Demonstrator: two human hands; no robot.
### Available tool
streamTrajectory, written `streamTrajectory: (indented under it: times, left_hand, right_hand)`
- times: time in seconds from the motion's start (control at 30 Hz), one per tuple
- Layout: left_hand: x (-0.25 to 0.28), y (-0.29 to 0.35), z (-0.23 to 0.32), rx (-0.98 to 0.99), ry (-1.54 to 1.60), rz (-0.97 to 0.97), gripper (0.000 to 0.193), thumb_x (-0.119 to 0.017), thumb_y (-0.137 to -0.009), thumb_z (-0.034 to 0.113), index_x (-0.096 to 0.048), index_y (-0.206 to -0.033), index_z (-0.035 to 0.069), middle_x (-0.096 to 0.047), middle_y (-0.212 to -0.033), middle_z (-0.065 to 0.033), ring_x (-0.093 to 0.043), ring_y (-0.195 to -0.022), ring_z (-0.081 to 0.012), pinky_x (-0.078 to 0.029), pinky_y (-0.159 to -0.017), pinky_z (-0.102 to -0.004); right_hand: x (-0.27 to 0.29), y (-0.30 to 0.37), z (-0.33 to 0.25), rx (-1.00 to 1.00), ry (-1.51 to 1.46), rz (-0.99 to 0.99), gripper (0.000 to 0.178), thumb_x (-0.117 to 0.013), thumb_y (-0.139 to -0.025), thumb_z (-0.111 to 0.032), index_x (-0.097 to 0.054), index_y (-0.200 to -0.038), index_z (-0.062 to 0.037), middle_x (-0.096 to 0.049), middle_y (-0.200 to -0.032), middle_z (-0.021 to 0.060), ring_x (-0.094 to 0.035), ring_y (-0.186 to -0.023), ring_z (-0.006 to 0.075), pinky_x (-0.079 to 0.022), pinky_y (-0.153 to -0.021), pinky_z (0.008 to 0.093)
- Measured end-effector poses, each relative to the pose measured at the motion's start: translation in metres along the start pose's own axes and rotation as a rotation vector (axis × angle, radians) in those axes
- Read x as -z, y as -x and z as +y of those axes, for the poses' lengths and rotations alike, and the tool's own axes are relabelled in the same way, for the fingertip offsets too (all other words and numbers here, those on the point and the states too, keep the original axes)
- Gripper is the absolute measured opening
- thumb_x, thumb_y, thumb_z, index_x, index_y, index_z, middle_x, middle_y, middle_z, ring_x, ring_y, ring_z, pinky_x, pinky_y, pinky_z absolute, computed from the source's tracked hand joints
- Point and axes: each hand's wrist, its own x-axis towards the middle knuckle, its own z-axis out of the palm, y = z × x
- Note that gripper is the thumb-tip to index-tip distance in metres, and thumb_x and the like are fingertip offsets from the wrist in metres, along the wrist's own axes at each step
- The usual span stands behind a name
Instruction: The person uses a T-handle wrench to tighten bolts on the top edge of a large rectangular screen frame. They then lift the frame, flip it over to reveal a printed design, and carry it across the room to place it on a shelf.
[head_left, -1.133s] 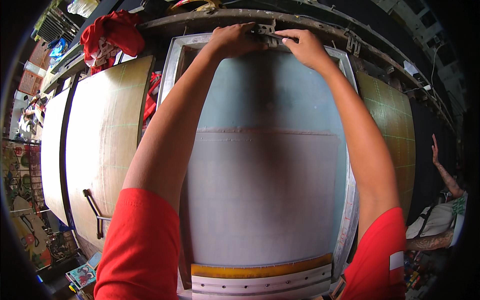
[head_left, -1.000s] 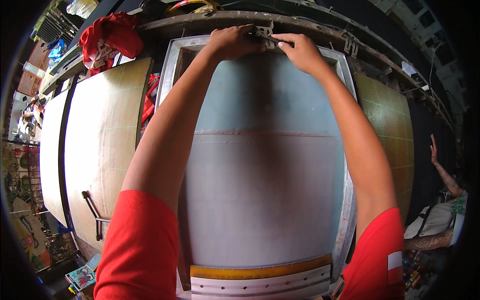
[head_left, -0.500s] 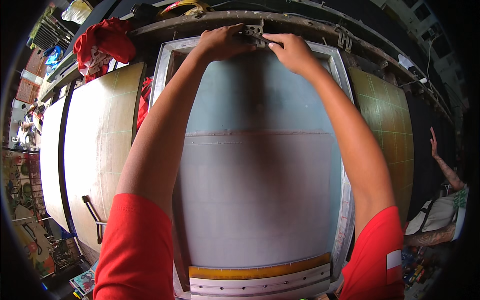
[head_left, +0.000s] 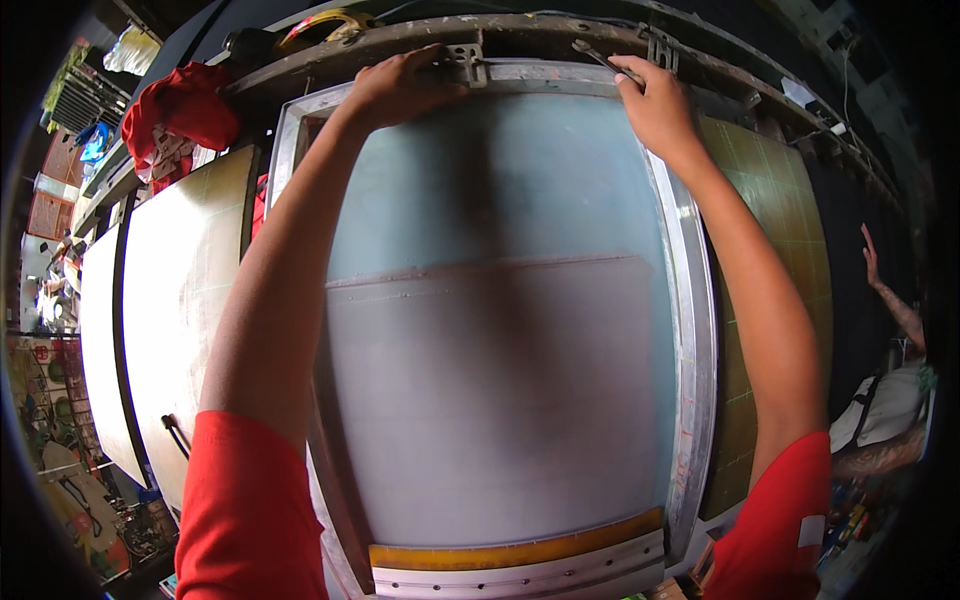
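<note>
A screen-printing frame (head_left: 690, 330) with a metal border and grey-blue mesh (head_left: 500, 390) lies in front of me. At its far rail, my left hand (head_left: 395, 90) is closed round the rail, its fingertips beside a metal bracket (head_left: 466, 66) with holes. My right hand (head_left: 657, 105) is above the far right corner, closed on a slim dark metal tool with a knobbed end (head_left: 598, 55); it looks like a wrench, though the fingers cover part of it. Across the near end lies a squeegee (head_left: 515, 577) with an amber blade.
A dark metal rail (head_left: 400, 52) runs behind the frame, with another bracket (head_left: 662, 50) on it. Pale panels stand left (head_left: 185, 300) and right (head_left: 770, 230). Red cloth (head_left: 185, 115) lies far left. Another dark tool (head_left: 176, 436) rests on the left panel. A person's raised hand (head_left: 869, 255) shows at right.
My right hand has moved right with the tool, away from the bracket at the middle of the far rail. My left hand stays beside that bracket. The view has shifted slightly.
</note>
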Motion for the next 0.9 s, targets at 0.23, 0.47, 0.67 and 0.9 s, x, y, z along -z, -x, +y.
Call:
streamTrajectory:
  times: [0.23,0.47,0.67,0.9]
  left_hand:
    - [-0.007,-0.003,-0.018,-0.059,0.058,0.008,0.086,-0.064,-0.074,0.067,-0.047,-0.141,0.015,-0.061,-0.125,-0.0154,-0.055,-0.12,-0.0345,-0.04,-0.103,-0.0449]
    - [-0.006,-0.005,-0.015,-0.074,0.045,0.049,0.089,-0.064,-0.074,0.069,-0.045,-0.142,0.015,-0.061,-0.126,-0.0164,-0.054,-0.121,-0.0346,-0.04,-0.104,-0.0451]
    - [0.0,0.001,-0.006,-0.005,0.011,0.02,0.091,-0.061,-0.071,0.073,-0.046,-0.142,0.018,-0.062,-0.125,-0.0152,-0.056,-0.12,-0.0334,-0.039,-0.103,-0.0452]
    - [-0.001,-0.001,0.0,-0.005,-0.014,0.017,0.094,-0.061,-0.07,0.075,-0.046,-0.141,0.017,-0.062,-0.124,-0.0148,-0.055,-0.121,-0.0321,-0.04,-0.102,-0.0448]
  right_hand:
    - [-0.004,0.015,-0.028,-0.106,-0.006,-0.127,0.032,-0.051,-0.088,-0.017,-0.065,-0.115,-0.0064,-0.067,-0.101,0.022,-0.064,-0.097,0.0379,-0.049,-0.087,0.0435]
    - [-0.042,0.009,-0.048,-0.009,0.01,-0.12,0.028,-0.052,-0.088,-0.012,-0.066,-0.11,-0.0026,-0.067,-0.095,0.0227,-0.064,-0.092,0.0388,-0.05,-0.083,0.0446]
    - [-0.062,0.014,-0.093,-0.053,-0.002,-0.234,0.027,-0.052,-0.09,-0.013,-0.064,-0.111,0.0021,-0.066,-0.092,0.0259,-0.063,-0.091,0.0422,-0.05,-0.083,0.0449]
    - [-0.084,0.026,-0.108,-0.033,-0.039,-0.062,0.014,-0.053,-0.086,-0.006,-0.061,-0.085,0.005,-0.065,-0.083,0.0254,-0.064,-0.084,0.042,-0.052,-0.077,0.0481]
